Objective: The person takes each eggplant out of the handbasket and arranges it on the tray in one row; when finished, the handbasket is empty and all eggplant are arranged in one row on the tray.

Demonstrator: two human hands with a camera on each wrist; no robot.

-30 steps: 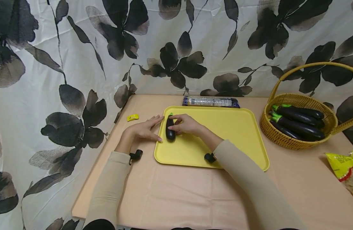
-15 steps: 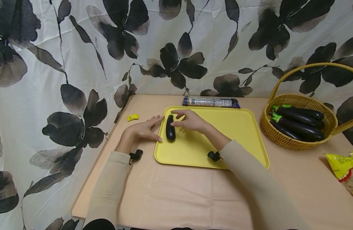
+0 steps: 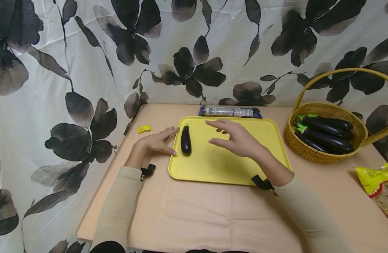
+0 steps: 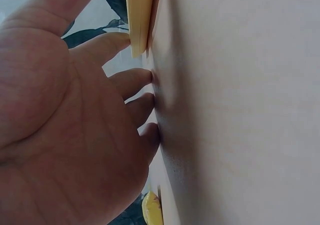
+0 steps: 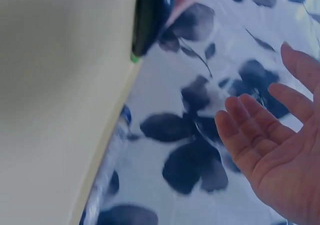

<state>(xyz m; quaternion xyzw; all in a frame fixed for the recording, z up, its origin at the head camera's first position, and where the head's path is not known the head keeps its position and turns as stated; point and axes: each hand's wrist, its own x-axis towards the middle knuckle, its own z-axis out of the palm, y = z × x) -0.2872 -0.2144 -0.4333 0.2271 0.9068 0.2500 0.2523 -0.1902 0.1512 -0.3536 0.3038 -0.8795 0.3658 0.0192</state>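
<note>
A dark purple eggplant [image 3: 186, 141] with a green stem tip lies lengthwise near the left edge of the yellow tray [image 3: 206, 168]. My left hand [image 3: 156, 142] rests at the tray's left side, fingers and thumb spread along the rim; in the left wrist view the left hand [image 4: 85, 115] has its fingertips on the table and one at the tray's edge. Over the tray's middle hovers my right hand [image 3: 236, 138], holding nothing, fingers extended and thumb apart. The right wrist view shows the right hand [image 5: 280, 140] clear of the eggplant [image 5: 150, 20].
Several eggplants lie in a wicker basket [image 3: 323, 158] with a tall handle, right of the tray. A blue package [image 3: 230, 111] lies behind the tray, a small yellow packet [image 3: 144, 129] at left. A yellow-topped bag [image 3: 375, 186] stands at the right edge; a floral curtain [image 3: 168, 35] hangs behind.
My right hand has let go of the eggplant and moved right, its fingers spreading. The eggplant stays on the tray, and the left hand has kept its place.
</note>
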